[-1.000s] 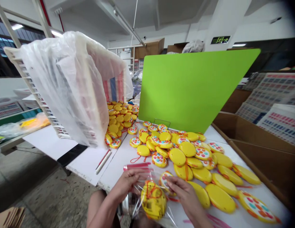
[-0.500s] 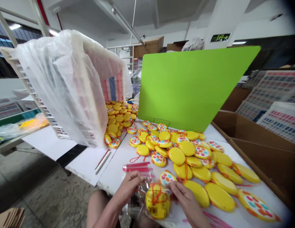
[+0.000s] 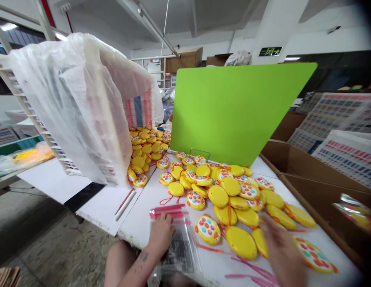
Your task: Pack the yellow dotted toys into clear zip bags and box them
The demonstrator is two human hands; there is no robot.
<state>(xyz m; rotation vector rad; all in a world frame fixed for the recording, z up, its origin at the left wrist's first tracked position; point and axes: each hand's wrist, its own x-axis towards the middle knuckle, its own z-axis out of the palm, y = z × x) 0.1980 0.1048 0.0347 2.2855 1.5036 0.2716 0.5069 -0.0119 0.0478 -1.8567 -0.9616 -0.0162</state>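
Observation:
My left hand (image 3: 162, 233) lies on a stack of clear plastic bags (image 3: 181, 249) with pink strips along the top, its fingers curled at the upper edge of the bags. My right hand (image 3: 283, 253) is smeared by motion above the yellow toys at the right, so its fingers do not show clearly. A yellow toy in a clear bag (image 3: 359, 213), blurred, is at the far right over a cardboard box. Close to my left hand, a yellow oval toy (image 3: 208, 229) with a dotted white face and an orange cord lies on the table.
Many such yellow toys (image 3: 218, 196) spread over the white table (image 3: 185, 215). More spill from a plastic-lined crate (image 3: 83, 111) tipped on its side. A green board (image 3: 233, 115) stands behind. Pink strips (image 3: 251, 273) lie in front, a white pen (image 3: 125, 205) at left, cardboard boxes (image 3: 311, 179) at right.
The bagged toy has left both hands and is now at far right over the box. My left hand has moved to the bag stack; my right hand has swung right.

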